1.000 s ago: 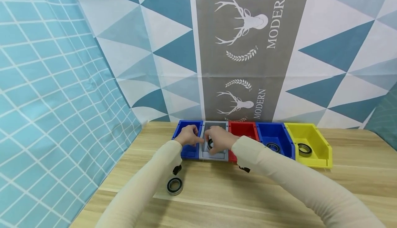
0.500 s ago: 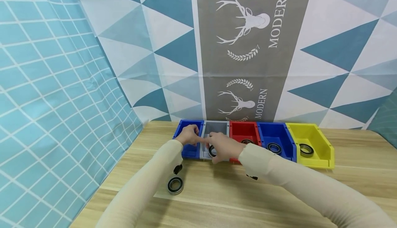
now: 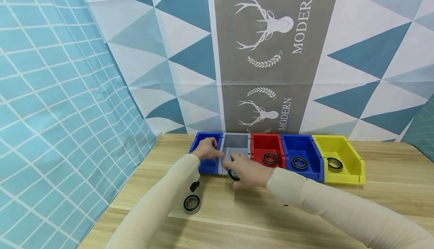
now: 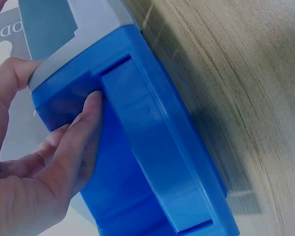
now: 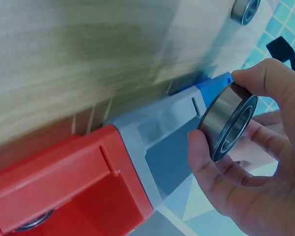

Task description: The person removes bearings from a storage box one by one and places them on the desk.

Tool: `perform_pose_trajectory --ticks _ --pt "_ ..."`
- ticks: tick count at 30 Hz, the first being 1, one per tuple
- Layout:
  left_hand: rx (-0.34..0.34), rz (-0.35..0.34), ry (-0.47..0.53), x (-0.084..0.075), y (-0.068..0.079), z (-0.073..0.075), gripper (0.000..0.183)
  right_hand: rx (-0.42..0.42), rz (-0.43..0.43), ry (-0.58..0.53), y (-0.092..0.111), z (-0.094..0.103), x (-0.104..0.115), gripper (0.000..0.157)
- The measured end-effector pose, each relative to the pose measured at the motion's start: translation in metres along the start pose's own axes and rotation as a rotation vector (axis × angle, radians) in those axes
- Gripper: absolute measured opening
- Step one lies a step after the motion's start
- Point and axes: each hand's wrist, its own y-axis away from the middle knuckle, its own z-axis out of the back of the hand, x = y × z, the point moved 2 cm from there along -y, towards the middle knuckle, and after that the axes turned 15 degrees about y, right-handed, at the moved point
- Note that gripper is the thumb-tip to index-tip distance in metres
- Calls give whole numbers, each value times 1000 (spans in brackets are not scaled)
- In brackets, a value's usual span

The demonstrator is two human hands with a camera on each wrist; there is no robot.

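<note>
Right wrist: round metal bearing (image 5: 223,116)

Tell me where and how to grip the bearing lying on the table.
Pinch the bearing by opposite sides of its outer rim, probably from above and the right: it is a round ring lying flat on the table, with the left sleeve to its left.

White capitals (image 3: 303,20) are spelling "MODERN" twice, sideways, on the grey vertical band (image 3: 232,68) of the triangle-patterned wall hanging (image 3: 371,49); a blurred fragment (image 4: 8,32), possibly "ODE", is showing at left wrist.
</note>
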Motion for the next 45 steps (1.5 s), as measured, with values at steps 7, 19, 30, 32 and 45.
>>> perform_pose_trajectory --ticks 7,19,30,32,45 --pt "-5 2 -1 -1 2 0 35 -48 66 51 6 -4 8 36" --pt "-17 -3 6 -2 3 0 34 -72 127 91 10 -8 17 32" --pt "-15 -6 0 -2 4 -1 35 -58 141 108 12 -12 20 33" --pt "-12 -9 4 -2 4 -1 34 -54 147 100 12 -13 21 34" --pt "-15 9 9 -2 2 -1 34 -26 158 63 14 -17 28 36"
